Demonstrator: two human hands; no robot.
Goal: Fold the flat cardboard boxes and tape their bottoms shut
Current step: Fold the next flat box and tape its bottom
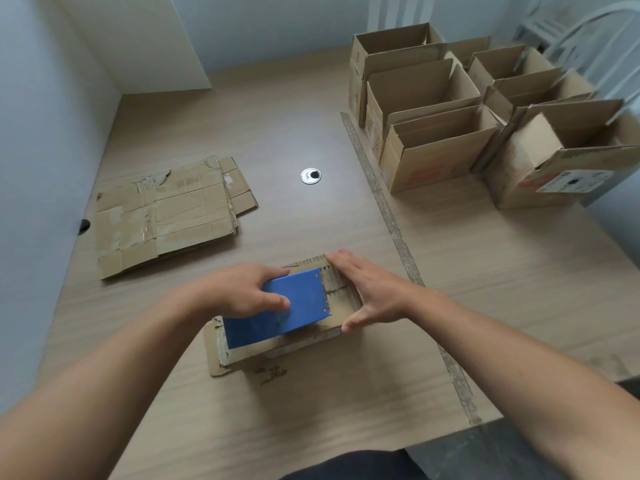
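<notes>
A small cardboard box (298,344) stands bottom-up on the wooden table (311,410) in front of me. My left hand (242,289) grips a blue tape dispenser (294,306) that rests on the box's upturned flaps. My right hand (367,292) lies flat with straight fingers against the box's right side, thumb at its near corner. A stack of flat, worn cardboard boxes (166,213) lies on the table to the left.
Several folded open-top boxes (436,143) stand in rows at the back right. A round cable grommet (310,176) sits mid-table. A seam strip (391,223) runs down the table. Walls close off the left and back; a white chair (588,26) stands far right.
</notes>
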